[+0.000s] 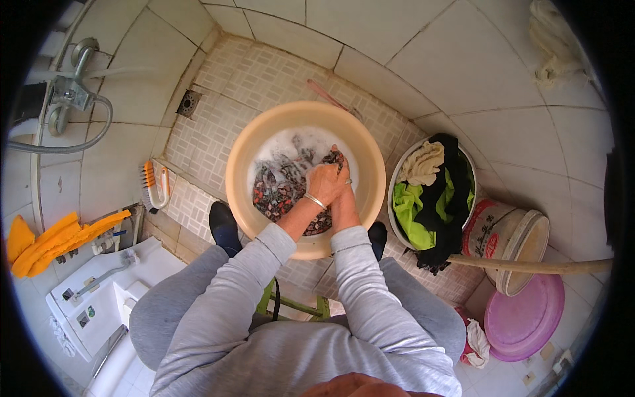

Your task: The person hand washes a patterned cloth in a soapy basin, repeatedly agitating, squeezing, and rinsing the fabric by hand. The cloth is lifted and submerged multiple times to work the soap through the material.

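A large peach-coloured plastic basin (237, 198) stands on the tiled floor between my feet, with sudsy water (278, 141) inside. Wet dark patterned fabric (270, 198), flecked red and white, lies in the suds. Over the basin's right half, my left hand (325, 183), with a silver bracelet at its wrist, crosses against my right hand (343, 186). Both are pressed together around a bunched part of the same fabric (333, 158), which pokes out above the fingers. A ring shows between the hands, and the right palm is mostly hidden.
Right of the basin, a metal tub (392, 213) holds black, lime-green and cream clothes. Beyond it are a tipped bucket (488, 233), a wooden stick (536, 264) and a purple basin (526, 317). A scrubbing brush (149, 186) and floor drain (189, 103) lie leftward. A green stool (297, 305) is below me.
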### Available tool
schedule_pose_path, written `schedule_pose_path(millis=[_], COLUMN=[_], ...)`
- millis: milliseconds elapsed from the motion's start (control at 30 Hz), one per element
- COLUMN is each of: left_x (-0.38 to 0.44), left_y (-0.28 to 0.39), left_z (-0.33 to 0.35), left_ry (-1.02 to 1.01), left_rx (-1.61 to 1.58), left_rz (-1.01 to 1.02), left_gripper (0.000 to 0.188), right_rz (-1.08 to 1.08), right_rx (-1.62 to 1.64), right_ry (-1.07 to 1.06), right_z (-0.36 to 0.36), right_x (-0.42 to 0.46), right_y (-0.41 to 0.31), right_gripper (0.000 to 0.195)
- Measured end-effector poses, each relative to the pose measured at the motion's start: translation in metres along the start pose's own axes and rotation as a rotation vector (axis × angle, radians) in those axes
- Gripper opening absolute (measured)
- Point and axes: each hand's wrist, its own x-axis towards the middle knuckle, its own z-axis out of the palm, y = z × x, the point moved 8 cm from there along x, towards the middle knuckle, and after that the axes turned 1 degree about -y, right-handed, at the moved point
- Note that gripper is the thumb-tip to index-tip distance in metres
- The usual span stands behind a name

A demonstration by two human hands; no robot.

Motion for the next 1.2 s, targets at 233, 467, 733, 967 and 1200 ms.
schedule_pose_path(millis=[233,467,733,967,1200], left_x=[0.035,0.023,0.045,0.014,0.033], left_y=[-0.11,-0.099,-0.131,-0.134,-0.16], left_z=[-0.01,-0.031,-0.053,0.035,0.02], left_ry=[-0.136,-0.702,-0.337,-0.328,-0.069], left_rx=[-0.64,-0.809,-0.792,0.36,0.058], left_rz=[-0.34,-0.382,-0.215,-0.243,-0.197], left_gripper=[0.047,0.038,0.044,0.038,0.022], right_rz=[0.087,-0.105,-0.561,-0.153,-0.321], right_rx=[0.176,-0.256,-0.596,-1.673,-1.231], right_ry=[-0.074,-0.223,0.196,0.365,0.265], right_z=[0.056,0.058,0.052,0.022,0.002], right_x=[-0.055,-0.062,-0.056,-0.025,0.006], right_y=[-0.026,-0.066,-0.107,-0.017,-0.027], right_gripper=[0.053,0.051,0.056,0.045,0.048])
